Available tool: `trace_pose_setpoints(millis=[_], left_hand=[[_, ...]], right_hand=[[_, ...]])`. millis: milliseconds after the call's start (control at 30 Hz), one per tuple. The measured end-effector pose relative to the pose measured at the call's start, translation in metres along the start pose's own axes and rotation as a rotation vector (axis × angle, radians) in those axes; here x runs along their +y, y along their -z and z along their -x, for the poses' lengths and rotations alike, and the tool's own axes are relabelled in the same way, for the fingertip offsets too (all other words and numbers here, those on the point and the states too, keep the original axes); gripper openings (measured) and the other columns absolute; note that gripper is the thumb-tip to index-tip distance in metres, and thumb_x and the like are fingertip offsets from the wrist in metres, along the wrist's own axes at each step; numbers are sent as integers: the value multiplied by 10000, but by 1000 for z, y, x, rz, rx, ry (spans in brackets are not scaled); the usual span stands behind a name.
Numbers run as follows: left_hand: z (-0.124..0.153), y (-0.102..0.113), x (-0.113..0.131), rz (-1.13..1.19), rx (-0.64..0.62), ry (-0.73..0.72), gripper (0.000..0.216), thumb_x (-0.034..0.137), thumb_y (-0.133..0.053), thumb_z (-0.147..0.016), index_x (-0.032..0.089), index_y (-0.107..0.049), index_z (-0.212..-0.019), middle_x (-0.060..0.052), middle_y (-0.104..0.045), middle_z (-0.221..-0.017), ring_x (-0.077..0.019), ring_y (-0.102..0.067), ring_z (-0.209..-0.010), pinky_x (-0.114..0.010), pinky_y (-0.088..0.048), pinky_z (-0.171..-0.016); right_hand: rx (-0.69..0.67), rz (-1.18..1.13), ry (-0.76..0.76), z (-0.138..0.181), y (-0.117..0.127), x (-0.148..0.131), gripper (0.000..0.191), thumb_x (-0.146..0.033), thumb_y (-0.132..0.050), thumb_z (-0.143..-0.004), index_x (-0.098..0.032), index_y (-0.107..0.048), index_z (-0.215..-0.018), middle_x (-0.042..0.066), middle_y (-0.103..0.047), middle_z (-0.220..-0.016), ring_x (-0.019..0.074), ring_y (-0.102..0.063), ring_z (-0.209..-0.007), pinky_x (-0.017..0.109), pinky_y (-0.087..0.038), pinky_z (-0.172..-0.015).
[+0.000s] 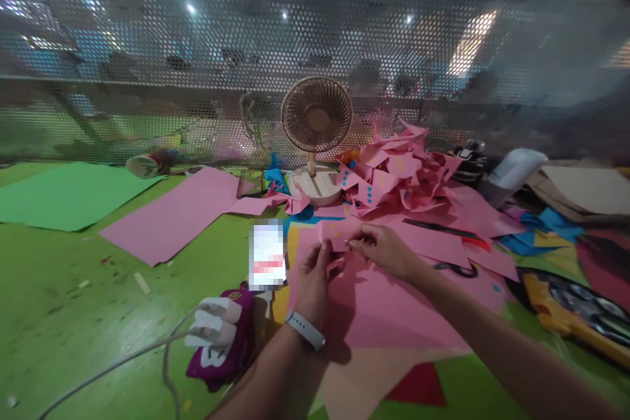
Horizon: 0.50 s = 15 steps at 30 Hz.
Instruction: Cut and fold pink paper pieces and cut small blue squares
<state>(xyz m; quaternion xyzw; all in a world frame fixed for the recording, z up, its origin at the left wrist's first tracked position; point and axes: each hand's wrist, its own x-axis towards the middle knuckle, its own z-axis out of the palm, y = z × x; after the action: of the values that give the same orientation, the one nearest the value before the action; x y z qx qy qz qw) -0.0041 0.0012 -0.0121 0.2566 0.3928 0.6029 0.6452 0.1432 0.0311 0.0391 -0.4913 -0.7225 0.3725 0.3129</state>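
My left hand (314,279), with a pale watch at the wrist, and my right hand (384,251) meet over a small folded piece of pink paper (335,235). Both hands pinch it with closed fingers, left at its lower left, right at its right edge. Beneath them lies a large pink sheet (394,315) on the green table (73,302). Just behind the hands rises a heap of folded pink paper shapes (394,174) with small blue and yellow dots.
A small desk fan (315,134) stands behind the hands. A blurred phone (267,254) leans to the left, with white chargers on a purple pouch (221,335). Pink (177,213) and green (63,193) sheets lie left; scissors (455,268), a glue gun (571,321) and cardboard (585,187) lie right.
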Motion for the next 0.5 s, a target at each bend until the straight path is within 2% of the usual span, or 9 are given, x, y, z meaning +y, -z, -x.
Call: trace_pose_setpoints(millis=[100,233,500], left_hand=[[1,-2,0,-3,6,18,317,423,-719,-667,165,-612,-817,-57,-680,-779,-153,-647,-686,-246,-487,-636],[4,-4,0,8,3,59,274,396,-702,-700,175,-609,-831,-58,-678,-831,-170,-649,-782,-249,-494,-659],[6,-4,0,10,-43,73,233,369,-667,-750,171,-601,-855,-56,-677,-835,-168,-653,-797,-251,-485,-677]], right_hand=[[32,42,17,-1,1,3,151,-280,-529,-791,-157,-616,-774,-3,-588,-660,119,-508,-599,228,-398,-559],[57,84,36,-1,2,4,150,-270,-529,-790,-169,-639,-804,10,-632,-734,132,-537,-655,236,-408,-604],[47,114,28,0,6,4,170,-249,-516,-794,-181,-665,-837,15,-657,-775,139,-562,-680,244,-414,-628]])
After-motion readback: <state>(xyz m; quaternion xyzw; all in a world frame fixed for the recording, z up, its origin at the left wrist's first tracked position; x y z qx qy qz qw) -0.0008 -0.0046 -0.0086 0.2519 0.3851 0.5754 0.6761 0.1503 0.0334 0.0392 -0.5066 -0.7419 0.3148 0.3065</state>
